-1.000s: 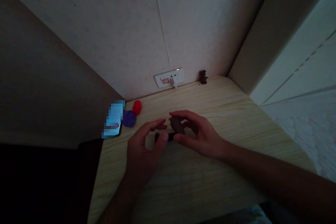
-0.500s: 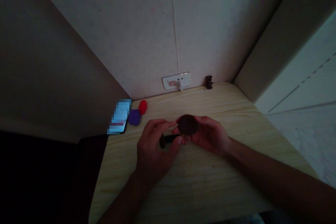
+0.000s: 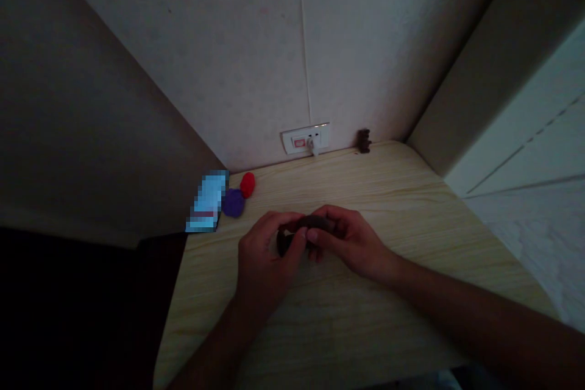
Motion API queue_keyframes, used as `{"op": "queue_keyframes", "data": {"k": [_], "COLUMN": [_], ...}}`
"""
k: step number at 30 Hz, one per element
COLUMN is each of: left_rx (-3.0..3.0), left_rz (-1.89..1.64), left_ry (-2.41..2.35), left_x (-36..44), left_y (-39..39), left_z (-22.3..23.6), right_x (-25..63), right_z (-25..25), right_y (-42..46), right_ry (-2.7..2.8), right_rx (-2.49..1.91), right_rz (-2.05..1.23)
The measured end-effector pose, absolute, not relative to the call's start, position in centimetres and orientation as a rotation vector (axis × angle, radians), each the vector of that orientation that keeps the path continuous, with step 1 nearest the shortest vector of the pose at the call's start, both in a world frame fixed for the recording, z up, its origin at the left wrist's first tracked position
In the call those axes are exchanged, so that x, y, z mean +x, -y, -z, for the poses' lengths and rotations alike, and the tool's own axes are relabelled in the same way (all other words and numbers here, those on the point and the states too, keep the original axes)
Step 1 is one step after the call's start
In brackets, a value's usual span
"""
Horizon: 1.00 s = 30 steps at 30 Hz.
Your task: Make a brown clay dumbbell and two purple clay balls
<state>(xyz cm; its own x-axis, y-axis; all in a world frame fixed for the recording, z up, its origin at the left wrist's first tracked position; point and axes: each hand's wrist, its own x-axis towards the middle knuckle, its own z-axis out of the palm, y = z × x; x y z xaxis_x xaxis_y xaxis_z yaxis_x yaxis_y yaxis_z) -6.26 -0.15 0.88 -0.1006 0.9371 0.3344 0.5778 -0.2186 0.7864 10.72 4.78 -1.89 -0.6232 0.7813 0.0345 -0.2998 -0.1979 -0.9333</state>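
Above the light wood tabletop (image 3: 365,329), both hands meet at a dark brown flat round piece (image 3: 315,221), now seen nearly edge-on. It looks like modelling clay. My right hand (image 3: 361,244) is closed on its right side, thumb on the near face and fingers behind. My left hand (image 3: 269,256) pinches the left edge, its thumb tip touching the right thumb. Inside the curl of the left hand shows a dark stick-like thing with a rounded end (image 3: 283,244); the fingers hide most of it, and I cannot tell which hand bears it.
Left at the back lie a purple lump (image 3: 233,203) and a red lump (image 3: 247,184), beside a phone (image 3: 208,201) with a blurred screen. A small brown figure (image 3: 364,141) stands against the wall, right of a socket (image 3: 305,138) with a white plug.
The brown disc has tipped from face-on to nearly edge-on. My right thumb has come over its near side, and my left fingers have closed in on its edge.
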Motion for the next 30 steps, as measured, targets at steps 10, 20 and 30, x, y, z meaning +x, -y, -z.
{"op": "queue_keyframes", "data": {"k": [10, 20, 30], "left_rx": [1.347, 0.92, 1.058], "left_rz": [-1.38, -1.176, -1.483], "left_ry": [-1.314, -0.807, -0.796], "left_x": [-6.3, -3.4, -1.4], "left_y": [0.2, -0.7, -3.8], "left_z": [-0.6, -6.3, -12.6], "right_x": [10.7, 9.8, 10.8], "right_z": [1.6, -1.9, -8.6], "right_y": [-4.9, -4.2, -9.5], "right_ry": [1.276, 1.353, 1.626], "right_rx": [-0.605, -0.4, -0.673], "right_rz": [-1.935, -1.94, -1.334]}}
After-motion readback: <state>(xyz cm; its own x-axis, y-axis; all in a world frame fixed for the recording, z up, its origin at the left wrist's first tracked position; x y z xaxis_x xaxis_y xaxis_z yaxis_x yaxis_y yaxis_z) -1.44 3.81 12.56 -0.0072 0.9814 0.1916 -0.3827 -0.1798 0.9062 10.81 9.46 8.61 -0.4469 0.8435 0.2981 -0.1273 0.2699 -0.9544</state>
